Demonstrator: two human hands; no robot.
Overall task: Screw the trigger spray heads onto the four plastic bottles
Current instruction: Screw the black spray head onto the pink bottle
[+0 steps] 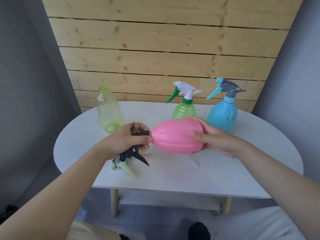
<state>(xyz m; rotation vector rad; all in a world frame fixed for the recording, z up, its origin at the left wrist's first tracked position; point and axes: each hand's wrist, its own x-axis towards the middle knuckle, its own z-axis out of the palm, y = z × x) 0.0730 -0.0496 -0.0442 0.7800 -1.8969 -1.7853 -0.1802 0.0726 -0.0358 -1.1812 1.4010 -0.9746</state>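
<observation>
My right hand (213, 136) holds a pink ribbed bottle (174, 135) sideways above the table, its neck pointing left. My left hand (129, 140) grips a black trigger spray head (136, 153) right at that neck; the join is hidden by my fingers. A pale green spray head (122, 166) lies loose on the table below my left hand. A clear yellow-green bottle (108, 110) stands open-topped at the back left. A green bottle with a white and green head (184, 101) and a blue bottle with a grey and blue head (223, 108) stand at the back.
The white oval table (173, 170) has a lower shelf and wooden legs. A wooden slat wall rises behind it. Grey walls flank both sides. A dark shoe (199, 230) shows on the tiled floor below the near table edge.
</observation>
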